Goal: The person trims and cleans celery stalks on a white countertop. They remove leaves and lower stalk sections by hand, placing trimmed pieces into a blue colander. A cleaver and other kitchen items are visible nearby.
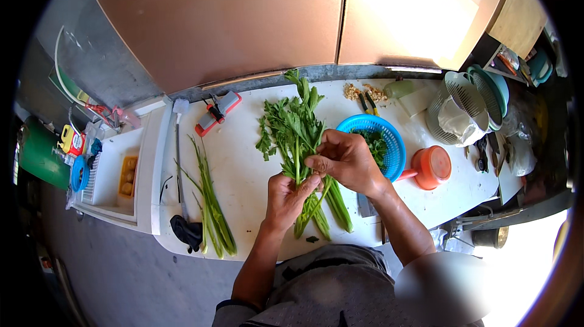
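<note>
My left hand point(287, 200) is closed around the stalks of leafy celery point(294, 125), thumb on top, just above the white table's front part. Its leaves spread toward the back of the table, and cut stalk ends hang toward me. Close by on the right, my right hand point(348, 160) pinches at the celery, its fingertips near my left thumb; the exact spot they grip is partly hidden. More celery stalks point(342, 206) show below my right hand. A blue colander point(399, 146) holding picked green leaves point(376, 144) sits just beyond my right hand.
Bare celery stalks point(214, 214) lie at left beside a black cloth point(186, 233). An orange-red dipper point(432, 167) and white basket point(447, 123) stand at right. Pliers-like handles point(368, 104) lie behind the colander. A red-grey tool point(219, 113) lies at back left, beyond a sink point(109, 190).
</note>
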{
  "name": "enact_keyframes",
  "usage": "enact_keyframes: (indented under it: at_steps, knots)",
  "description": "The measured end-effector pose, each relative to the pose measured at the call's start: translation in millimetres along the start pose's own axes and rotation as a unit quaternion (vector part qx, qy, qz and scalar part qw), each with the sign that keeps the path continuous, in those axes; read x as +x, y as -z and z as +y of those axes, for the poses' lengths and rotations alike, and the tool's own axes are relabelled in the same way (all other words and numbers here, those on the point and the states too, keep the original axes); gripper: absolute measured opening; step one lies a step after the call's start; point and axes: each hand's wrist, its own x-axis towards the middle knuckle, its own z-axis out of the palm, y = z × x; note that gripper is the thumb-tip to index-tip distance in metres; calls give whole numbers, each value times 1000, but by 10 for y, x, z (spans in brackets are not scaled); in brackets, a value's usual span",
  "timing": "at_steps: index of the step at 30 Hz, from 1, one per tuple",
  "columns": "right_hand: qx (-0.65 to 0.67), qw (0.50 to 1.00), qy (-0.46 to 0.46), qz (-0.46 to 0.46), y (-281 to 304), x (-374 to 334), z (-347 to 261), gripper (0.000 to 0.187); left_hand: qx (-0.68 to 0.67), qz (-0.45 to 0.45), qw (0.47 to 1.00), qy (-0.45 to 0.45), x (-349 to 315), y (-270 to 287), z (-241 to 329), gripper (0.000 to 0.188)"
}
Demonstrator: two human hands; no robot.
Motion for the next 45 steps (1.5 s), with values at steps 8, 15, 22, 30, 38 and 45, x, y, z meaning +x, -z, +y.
enact_keyframes:
  at_steps: [8,15,22,30,38,45]
  knots:
    - [173,985,-11,-11,-94,-3,37,14,-17,47,997,-64,38,73,72,13]
    - [145,989,-42,12,-137,-16,36,12,-21,72,994,-76,57,29,25,10]
    - [208,975,17,75,-273,-18,-102,5,5,78,996,-48,107,-25,164,9]
    - [6,995,89,35,-116,-72,3,11,-27,96,992,-73,106,3,108,7]
    - [-356,895,269,-27,92,-20,-85,18,65,162,983,-50,89,-76,167,8]
    - [-343,893,286,50,85,-21,191,14,119,157,975,-99,108,-152,69,5]
